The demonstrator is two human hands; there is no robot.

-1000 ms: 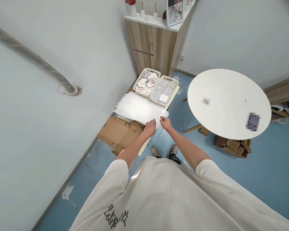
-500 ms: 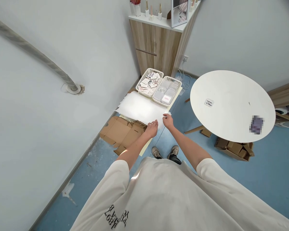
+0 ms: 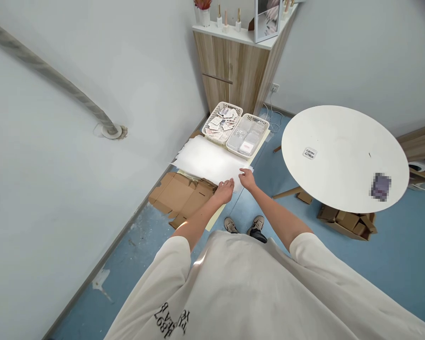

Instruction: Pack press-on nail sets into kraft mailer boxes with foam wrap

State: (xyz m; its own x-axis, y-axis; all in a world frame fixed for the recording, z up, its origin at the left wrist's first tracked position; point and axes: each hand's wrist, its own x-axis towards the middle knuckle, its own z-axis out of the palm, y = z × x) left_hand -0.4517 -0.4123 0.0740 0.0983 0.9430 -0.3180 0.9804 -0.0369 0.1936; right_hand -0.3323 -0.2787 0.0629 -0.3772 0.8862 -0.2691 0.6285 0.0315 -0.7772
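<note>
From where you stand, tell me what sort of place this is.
Probably a corner of a small shop or workroom: slim bottles, perhaps nail polish, stand on the cabinet, and a basket of small printed pieces sits near flat cardboard.

Sheets (image 3: 205,157): before us, slightly left
Baskets (image 3: 235,151): side by side, just beyond our sheets
Cabinet (image 3: 216,56): behind our baskets
Cardboard (image 3: 179,193): left, on our side of the sheets
Table (image 3: 340,146): to our right
Carton (image 3: 340,229): on the floor, partly under our table
</note>
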